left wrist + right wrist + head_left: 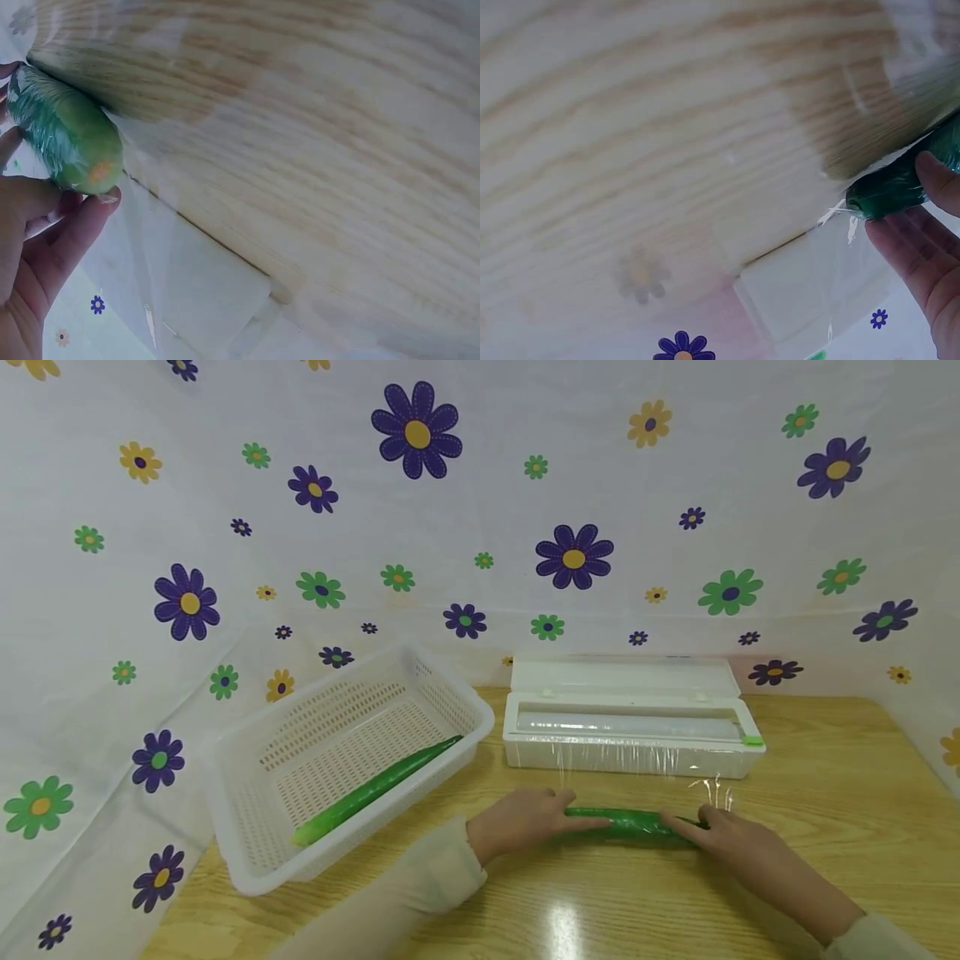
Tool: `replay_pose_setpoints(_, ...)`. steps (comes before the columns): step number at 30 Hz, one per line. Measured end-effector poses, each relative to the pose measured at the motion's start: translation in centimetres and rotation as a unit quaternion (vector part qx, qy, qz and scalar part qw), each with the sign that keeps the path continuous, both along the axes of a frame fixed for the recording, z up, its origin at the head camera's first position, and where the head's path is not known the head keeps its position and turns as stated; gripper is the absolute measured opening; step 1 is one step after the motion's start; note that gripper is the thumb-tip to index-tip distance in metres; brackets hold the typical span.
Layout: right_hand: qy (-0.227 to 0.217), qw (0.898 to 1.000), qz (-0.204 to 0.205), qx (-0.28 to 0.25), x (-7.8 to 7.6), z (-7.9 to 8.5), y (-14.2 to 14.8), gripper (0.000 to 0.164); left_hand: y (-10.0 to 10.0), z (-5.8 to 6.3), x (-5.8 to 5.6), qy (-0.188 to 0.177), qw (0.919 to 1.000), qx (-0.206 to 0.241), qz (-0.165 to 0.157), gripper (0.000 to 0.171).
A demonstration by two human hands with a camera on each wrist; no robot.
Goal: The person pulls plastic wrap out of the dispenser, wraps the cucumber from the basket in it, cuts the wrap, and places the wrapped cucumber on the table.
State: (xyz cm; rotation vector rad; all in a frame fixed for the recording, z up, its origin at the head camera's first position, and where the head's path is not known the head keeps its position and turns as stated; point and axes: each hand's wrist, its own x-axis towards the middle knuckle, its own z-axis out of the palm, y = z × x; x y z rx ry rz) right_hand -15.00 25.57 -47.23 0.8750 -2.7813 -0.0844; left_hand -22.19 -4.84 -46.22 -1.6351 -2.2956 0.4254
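A green cucumber (636,825) with clear cling film round it lies crosswise over the table, in front of the film box. My left hand (522,818) grips its left end, thumb along the near side. At the other end my right hand (753,853) holds it between thumb and fingers. In the left wrist view, creased film covers the pale end of the cucumber (67,131). The right wrist view shows the dark end of the cucumber (889,191), with shiny film (853,225) sticking out past it. Film stretches from there toward the box.
Behind the hands stands a white cling film box (626,760), lid (622,677) raised, a film roll (630,725) inside. At left, a white plastic basket (225,810) holds another cucumber (375,789). A flowered sheet (480,510) hangs behind the wooden table (840,777).
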Motion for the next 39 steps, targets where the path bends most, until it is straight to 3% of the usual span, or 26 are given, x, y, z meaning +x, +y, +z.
replay_pose_setpoints(4, 0.025, 0.999, 0.031, 0.012, -0.2, -0.2, 0.2, 0.094, 0.0, 0.1, -0.1, 0.007, 0.9999, 0.004, 0.011, 0.059)
replay_pose_setpoints(12, 0.011, 1.0, 0.027, 0.003, -0.5, -0.2, 0.3, 0.081, 0.1, -0.6, -0.3, -0.037, 0.9975, 0.029, 0.053, 0.043)
replay_pose_setpoints(19, 0.036, 0.999, 0.028, 0.0, -0.8, -0.3, 0.0, 0.07, 0.0, -0.8, 0.0, -0.042, 0.9956, 0.041, 0.072, 0.061)
replay_pose_setpoints(28, 0.04, 0.999, 0.033, 0.0, -1.2, -0.5, -0.1, 0.071, -0.1, -1.0, 0.0, -0.031, 0.9942, 0.067, 0.078, 0.059)
replay_pose_setpoints(34, 0.014, 1.0, 0.015, -0.003, -1.4, -0.3, -0.1, 0.07, -0.2, -0.8, 0.0, -0.089, 0.9869, 0.068, 0.117, 0.055)
replay_pose_setpoints(39, 0.011, 1.0, 0.015, -0.02, -1.7, -0.2, 0.3, 0.049, -0.4, -0.6, 0.0, -0.18, 0.966, 0.092, 0.162, 0.051)
